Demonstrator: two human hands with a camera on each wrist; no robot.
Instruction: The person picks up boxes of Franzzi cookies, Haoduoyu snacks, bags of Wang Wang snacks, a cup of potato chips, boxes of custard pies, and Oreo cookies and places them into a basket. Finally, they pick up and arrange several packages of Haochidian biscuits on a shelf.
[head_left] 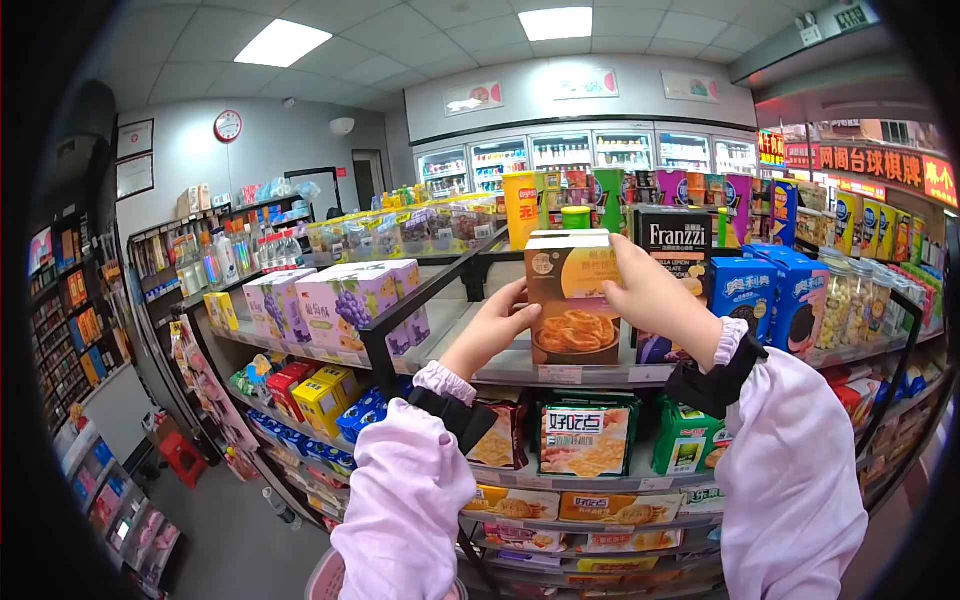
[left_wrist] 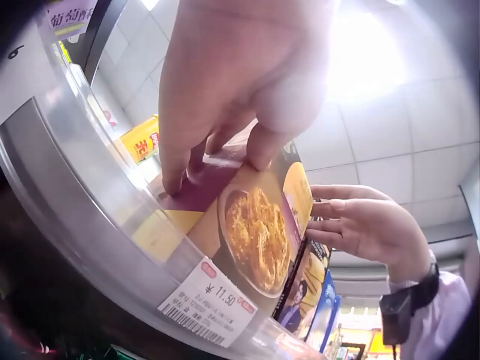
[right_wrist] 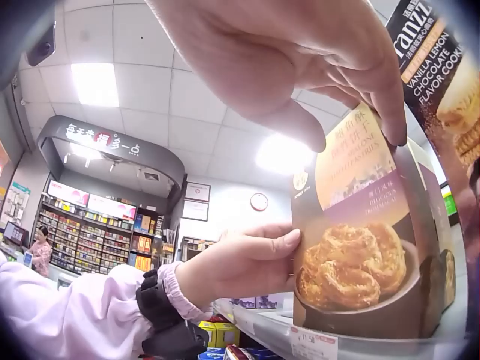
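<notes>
A brown pastry box [head_left: 575, 338] with a bowl of golden pastries on its front stands at the edge of the upper shelf [head_left: 500, 372], another box right behind it. My left hand [head_left: 492, 332] grips its left side, thumb on the front and fingers on the purple side panel, as the left wrist view shows. From the right, my right hand [head_left: 662, 300] holds the upper corner, its thumb over the front face and its fingers along the side. A price label [left_wrist: 208, 300] sits on the shelf edge below the box.
Black Franzzi cookie boxes [head_left: 672, 240] and blue cookie boxes [head_left: 745, 295] stand to the right. Left of a black shelf frame [head_left: 420, 312] are purple grape boxes [head_left: 345, 300]. Packaged biscuits [head_left: 585, 438] fill lower shelves. A red stool [head_left: 182, 458] stands on the floor.
</notes>
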